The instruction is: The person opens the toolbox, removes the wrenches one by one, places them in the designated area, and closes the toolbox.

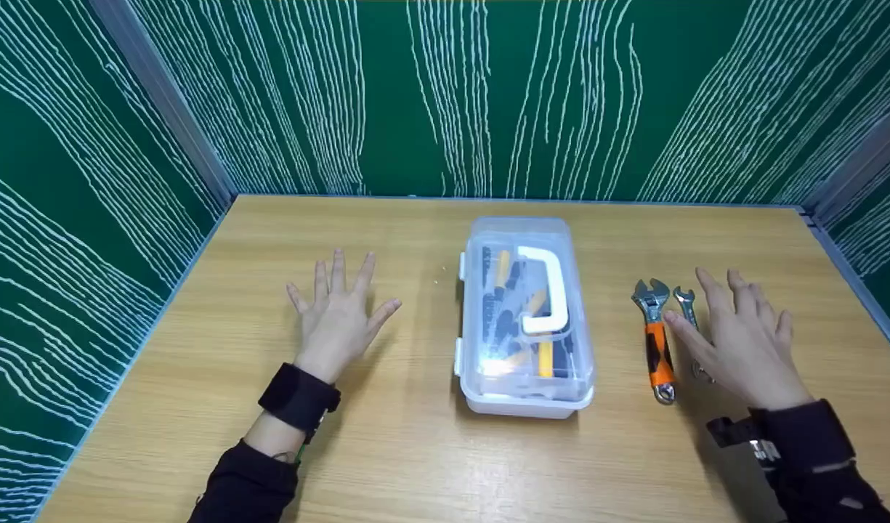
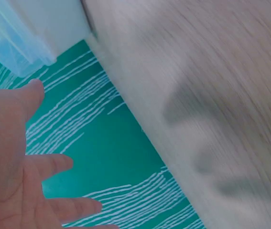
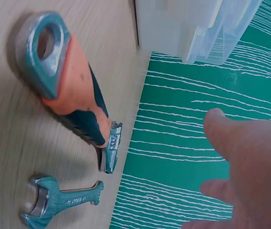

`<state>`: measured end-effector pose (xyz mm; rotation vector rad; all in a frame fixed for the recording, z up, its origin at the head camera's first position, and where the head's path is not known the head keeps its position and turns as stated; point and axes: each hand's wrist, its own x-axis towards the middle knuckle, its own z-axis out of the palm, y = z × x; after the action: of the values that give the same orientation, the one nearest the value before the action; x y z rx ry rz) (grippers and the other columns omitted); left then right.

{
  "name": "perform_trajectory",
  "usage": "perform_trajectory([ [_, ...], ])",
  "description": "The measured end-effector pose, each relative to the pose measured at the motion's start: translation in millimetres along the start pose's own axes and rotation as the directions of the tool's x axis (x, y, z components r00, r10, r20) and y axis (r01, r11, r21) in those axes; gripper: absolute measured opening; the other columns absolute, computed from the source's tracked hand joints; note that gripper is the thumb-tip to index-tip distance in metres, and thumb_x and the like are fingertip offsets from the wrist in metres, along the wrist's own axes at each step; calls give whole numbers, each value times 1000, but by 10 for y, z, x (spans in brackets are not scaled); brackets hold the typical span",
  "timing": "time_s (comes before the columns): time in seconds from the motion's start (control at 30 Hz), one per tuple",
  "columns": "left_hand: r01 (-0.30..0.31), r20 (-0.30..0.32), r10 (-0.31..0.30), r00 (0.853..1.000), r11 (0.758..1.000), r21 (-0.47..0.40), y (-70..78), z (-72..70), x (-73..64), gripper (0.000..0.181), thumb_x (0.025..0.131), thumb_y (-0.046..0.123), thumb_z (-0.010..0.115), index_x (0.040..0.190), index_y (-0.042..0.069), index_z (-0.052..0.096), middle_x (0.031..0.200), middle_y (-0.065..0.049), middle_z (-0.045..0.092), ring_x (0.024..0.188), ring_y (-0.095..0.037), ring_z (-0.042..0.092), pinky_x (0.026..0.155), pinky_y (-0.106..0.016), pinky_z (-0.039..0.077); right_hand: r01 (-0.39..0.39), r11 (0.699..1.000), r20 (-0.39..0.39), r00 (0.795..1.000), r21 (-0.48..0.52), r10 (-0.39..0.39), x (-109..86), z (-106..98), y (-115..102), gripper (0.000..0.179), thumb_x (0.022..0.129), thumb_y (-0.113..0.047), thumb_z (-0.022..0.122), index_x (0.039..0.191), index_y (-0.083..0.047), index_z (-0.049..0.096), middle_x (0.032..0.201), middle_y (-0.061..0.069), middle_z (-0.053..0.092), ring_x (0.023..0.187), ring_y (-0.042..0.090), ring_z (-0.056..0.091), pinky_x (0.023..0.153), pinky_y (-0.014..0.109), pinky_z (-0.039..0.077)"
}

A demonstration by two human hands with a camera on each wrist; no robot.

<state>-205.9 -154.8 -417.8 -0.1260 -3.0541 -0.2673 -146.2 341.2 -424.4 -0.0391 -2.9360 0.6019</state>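
A clear plastic toolbox [image 1: 521, 378] with a white handle [image 1: 556, 290] stands closed on the table, dark and yellow items showing through its lid. Left of it, my left hand [image 1: 336, 319] hovers over the wood with fingers spread, holding nothing. To the right lies an adjustable wrench [image 1: 657, 349] with an orange and black grip, its jaw end pointing away from me. Beside that is a smaller open-end wrench [image 3: 61, 198], partly hidden by my right hand in the head view. My right hand [image 1: 750, 349] is above it, fingers spread and empty.
The wooden table [image 1: 386, 465] is bounded by green panels [image 1: 394, 94] with white wavy lines at the back and both sides. Grey posts [image 1: 168, 102] stand at the back corners. White latches [image 1: 459, 356] sit on the toolbox's left side.
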Motion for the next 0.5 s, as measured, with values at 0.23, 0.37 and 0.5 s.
perform_trajectory([
  [0.23,-34,-22,33,999,998,-47,122,-3,-67,84,104,71,49,172,27,26,178,-25,17,164,-50,18,120,-87,5,43,984,76,995,175,-57,-45,60,-180,84,110,-54,54,171,-7,21,166,40,30,147,65,33,116,86,24],
  [0.37,-175,-133,150,980,962,-211,370,-14,-229,74,107,57,58,166,16,40,171,-23,36,159,-45,35,123,-81,21,19,901,229,965,434,-131,-37,240,-419,72,113,-50,50,169,-11,28,156,32,52,141,51,54,115,74,42],
  [0.5,-346,-142,315,938,854,-388,784,-14,-413,69,108,54,57,163,16,45,172,-17,39,159,-39,37,127,-73,24,-149,784,357,929,603,-98,60,471,-631,68,113,-52,47,167,-14,31,158,25,54,138,35,60,117,51,50],
])
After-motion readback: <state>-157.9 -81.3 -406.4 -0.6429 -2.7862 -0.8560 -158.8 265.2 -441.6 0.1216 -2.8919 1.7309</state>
